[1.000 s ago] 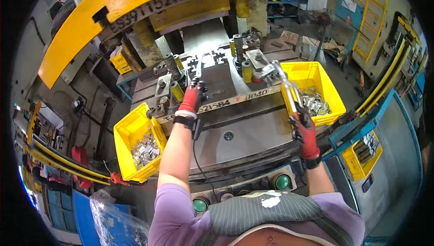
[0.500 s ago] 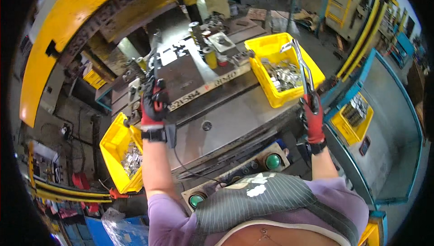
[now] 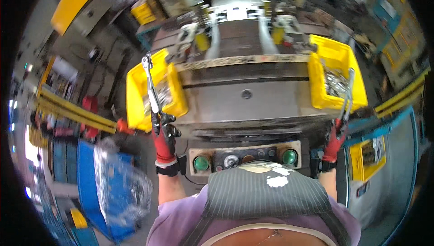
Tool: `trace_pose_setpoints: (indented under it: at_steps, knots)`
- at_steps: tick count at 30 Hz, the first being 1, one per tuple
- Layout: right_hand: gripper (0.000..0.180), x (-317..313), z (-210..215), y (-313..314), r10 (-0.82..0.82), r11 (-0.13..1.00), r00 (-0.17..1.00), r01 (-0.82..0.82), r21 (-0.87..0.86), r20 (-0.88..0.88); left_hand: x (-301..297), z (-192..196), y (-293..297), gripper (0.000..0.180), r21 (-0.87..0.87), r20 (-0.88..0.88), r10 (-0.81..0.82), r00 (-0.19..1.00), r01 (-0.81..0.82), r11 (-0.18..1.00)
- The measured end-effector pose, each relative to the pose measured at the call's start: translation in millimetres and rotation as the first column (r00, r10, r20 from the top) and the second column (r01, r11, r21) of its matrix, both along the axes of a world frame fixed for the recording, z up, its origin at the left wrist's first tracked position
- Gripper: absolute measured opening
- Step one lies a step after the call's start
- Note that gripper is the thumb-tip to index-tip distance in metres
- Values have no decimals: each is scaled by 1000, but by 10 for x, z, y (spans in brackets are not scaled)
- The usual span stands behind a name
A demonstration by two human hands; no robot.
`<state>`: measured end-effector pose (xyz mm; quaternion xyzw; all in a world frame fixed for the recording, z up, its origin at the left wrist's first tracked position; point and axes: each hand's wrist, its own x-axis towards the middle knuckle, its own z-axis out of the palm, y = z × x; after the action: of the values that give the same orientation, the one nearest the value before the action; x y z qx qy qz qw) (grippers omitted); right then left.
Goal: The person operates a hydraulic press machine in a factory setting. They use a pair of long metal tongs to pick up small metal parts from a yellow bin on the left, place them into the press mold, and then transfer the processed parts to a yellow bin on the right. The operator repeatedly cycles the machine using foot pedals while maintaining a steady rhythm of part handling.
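Observation:
My left hand (image 3: 164, 138), in a red and black glove, is closed around a long, shiny metal tool that looks like tongs (image 3: 152, 88). Its far end points up over the left yellow bin (image 3: 134, 97), where small metal parts (image 3: 166, 96) lie. On the other side, my right hand (image 3: 335, 140), gloved alike, grips two-armed metal tongs (image 3: 349, 91). These reach over the right yellow bin (image 3: 319, 96), which holds many small metal parts (image 3: 333, 82). Nothing can be made out in the tips of either tool.
Between the bins stretches the press bed (image 3: 217, 102), with die posts and a bright opening behind. A control panel (image 3: 244, 155) with two green buttons (image 3: 201, 163) is close before my body. To the right, a blue-framed metal table (image 3: 384, 192) carries another yellow bin (image 3: 361, 164).
My view has turned left. My left hand has drawn back from the press with its tool, now beside the left bin. My right hand stays by the right bin, still holding its tongs.

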<state>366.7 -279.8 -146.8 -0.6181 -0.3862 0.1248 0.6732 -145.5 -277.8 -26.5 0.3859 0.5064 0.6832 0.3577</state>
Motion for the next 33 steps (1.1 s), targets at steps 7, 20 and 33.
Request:
trace_pose_setpoints:
  at_steps: [7, 20, 33]
  knots:
    - [37, -367, -218, 243, 355, 934, 932, -357, -9, -71, -1005, -1049, -686, 43, -22, -648, 213, 732, -297, 954]
    - [53, -1062, -270, 415, 380, 885, 925, -363, -291, 1, 175, -642, 10, 47, -243, 75, -172, 982, 186, 952]
    - [41, -1043, 961, -14, 460, 888, 796, -415, -198, 395, 612, -937, 250, 51, -5, -697, -188, 692, 258, 966]
